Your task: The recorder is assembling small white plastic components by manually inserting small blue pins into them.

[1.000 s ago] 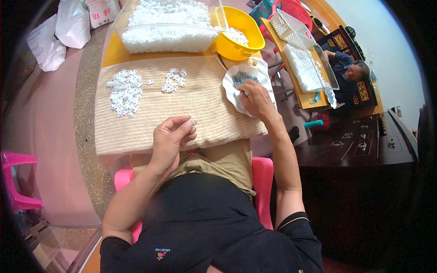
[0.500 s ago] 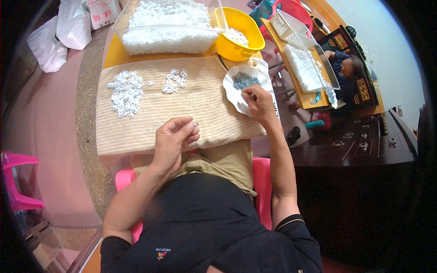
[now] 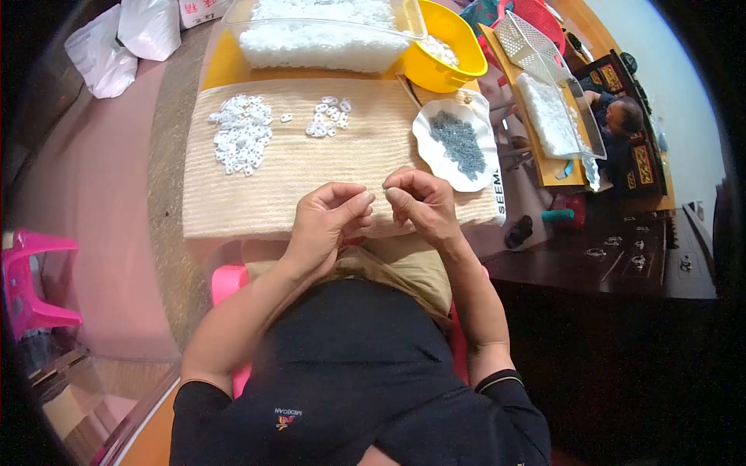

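Observation:
Just in front of the table's near edge, my left hand (image 3: 330, 221) is closed in a pinch. The small white plastic piece seen in it a moment ago is now mostly hidden by the fingers. My right hand (image 3: 423, 206) faces it, thumb and forefinger pressed together on something too small to name. A narrow gap separates the two sets of fingertips. Beyond the right hand, a white scalloped dish (image 3: 429, 147) holds many small grey metal-looking pieces (image 3: 460, 145). On the ribbed cream cloth (image 3: 326, 167) lie a larger pile (image 3: 241, 133) and a smaller group (image 3: 329, 116) of white two-holed plastic pieces.
A clear bin (image 3: 322, 50) full of white pieces stands at the back, beside a yellow basin (image 3: 439, 76). At right, another person (image 3: 618, 116) sits by a second table with a clear tray (image 3: 594, 132). A pink stool (image 3: 39, 283) stands left.
My right hand has left the dish and come toward my left hand, fingers pinched. The left hand stays closed and now sits nearer the right. The whole view has shifted slightly.

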`<action>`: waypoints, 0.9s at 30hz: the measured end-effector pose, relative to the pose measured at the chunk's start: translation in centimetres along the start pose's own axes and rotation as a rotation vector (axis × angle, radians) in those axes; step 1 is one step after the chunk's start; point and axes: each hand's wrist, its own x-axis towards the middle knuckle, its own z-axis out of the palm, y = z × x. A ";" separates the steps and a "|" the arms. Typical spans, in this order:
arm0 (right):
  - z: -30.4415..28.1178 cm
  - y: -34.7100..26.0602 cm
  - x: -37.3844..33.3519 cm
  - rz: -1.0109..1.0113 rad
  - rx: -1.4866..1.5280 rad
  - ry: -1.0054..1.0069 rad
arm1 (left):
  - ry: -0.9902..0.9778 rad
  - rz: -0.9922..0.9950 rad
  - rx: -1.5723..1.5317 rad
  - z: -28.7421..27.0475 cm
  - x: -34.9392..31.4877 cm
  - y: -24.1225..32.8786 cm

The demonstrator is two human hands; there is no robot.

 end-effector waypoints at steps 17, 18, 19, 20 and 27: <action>1.8 0.6 -0.5 -0.050 0.031 -0.024 | -0.152 0.002 -0.035 -0.7 0.2 0.3; 2.0 0.5 -0.5 0.003 0.108 -0.009 | -0.135 0.024 -0.024 -0.6 0.2 0.2; 1.9 0.7 -0.5 0.001 0.108 -0.008 | -0.121 0.045 -0.013 -0.5 0.1 0.1; 1.7 1.2 -0.5 -0.035 0.042 0.006 | -0.122 0.045 -0.011 -0.3 0.0 0.2; 1.9 0.9 -0.6 0.020 0.070 0.024 | -0.081 0.185 0.193 0.1 -0.2 0.2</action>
